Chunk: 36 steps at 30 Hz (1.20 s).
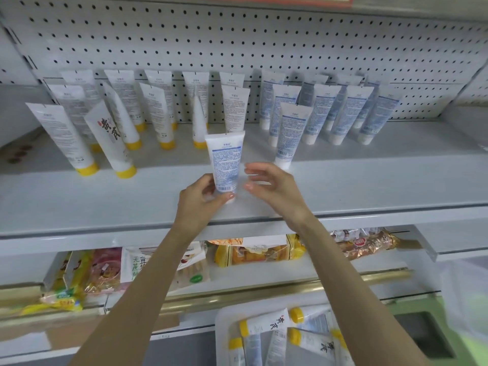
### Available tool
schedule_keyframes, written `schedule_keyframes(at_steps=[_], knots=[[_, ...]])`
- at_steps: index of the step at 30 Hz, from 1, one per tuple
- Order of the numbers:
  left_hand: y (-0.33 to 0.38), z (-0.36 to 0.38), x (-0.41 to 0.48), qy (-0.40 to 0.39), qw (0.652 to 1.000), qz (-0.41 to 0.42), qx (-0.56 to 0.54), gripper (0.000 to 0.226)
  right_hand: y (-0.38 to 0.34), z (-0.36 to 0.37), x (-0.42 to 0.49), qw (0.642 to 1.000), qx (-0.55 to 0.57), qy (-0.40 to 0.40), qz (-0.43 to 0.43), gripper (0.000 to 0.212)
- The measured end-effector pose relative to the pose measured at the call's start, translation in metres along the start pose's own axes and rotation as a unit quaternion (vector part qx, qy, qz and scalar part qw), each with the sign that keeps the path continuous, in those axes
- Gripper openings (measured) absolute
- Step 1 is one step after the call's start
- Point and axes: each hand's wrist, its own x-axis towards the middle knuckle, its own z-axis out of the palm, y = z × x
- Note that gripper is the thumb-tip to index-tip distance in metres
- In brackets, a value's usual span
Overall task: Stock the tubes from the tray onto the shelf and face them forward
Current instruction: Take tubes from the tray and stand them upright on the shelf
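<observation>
Fingers [208, 182] of your left hand [203, 199] curl round the lower end of a white tube [225, 159], thumb laid across the front just above its cap. Your right hand [274, 186] hangs just beside the tube on the other side, its fingers [253, 169] spread and loosely bent, holding nothing. They look a little blurred, and you cannot tell whether a tip touches the tube.

Closest to you, under your right forearm, sits the tray [220, 328]. More tubes [266, 323] lie flat and crisscrossed in it, several with yellow caps.

Beyond it, the lower shelf carries snack packs [253, 253] in yellow, orange and clear wrappers.

Above that is the shelf [105, 202] you are working on. The white tube stands upright and cap-down near its front edge, roughly in the middle. Its blue fine print and barcode are turned toward you.

Farther back on the left stand the yellow-capped tubes [66, 138], cap-down, several of them leaning. Most show small print. One brush-lettered tube [109, 138] shows large dark characters and tilts against its neighbours.

On the right stand the blue-printed tubes [290, 133] with white caps, set in slanting rows. The nearest of them is just beyond your right fingertips.

Behind everything runs the white pegboard [237, 35], and the rearmost tubes lean toward it.
</observation>
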Motion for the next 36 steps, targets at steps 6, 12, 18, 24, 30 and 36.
schedule_keyframes(at_steps=[6,12,18,24,30,36], knots=[[-0.005,-0.001,-0.009,-0.027,0.983,0.067,0.170,0.054,0.012,0.036,0.018,0.998,-0.041,-0.037,-0.011,0.040],[-0.007,0.007,-0.011,-0.055,0.907,0.100,0.406,0.081,0.010,0.008,0.006,0.998,-0.057,0.018,-0.027,0.035],[0.023,0.069,0.002,-0.109,0.866,0.102,0.477,0.068,0.010,-0.089,-0.004,0.983,-0.093,0.149,-0.046,0.035],[0.027,0.100,0.000,-0.054,0.845,0.118,0.519,0.072,0.038,-0.157,0.007,0.967,-0.146,0.207,-0.012,0.035],[0.026,0.102,0.001,-0.048,0.852,0.103,0.511,0.069,0.053,-0.160,0.050,0.972,-0.165,0.165,-0.003,0.037],[0.024,0.102,0.002,-0.038,0.856,0.101,0.506,0.078,0.069,-0.154,0.075,0.978,-0.110,0.174,0.017,0.040]])
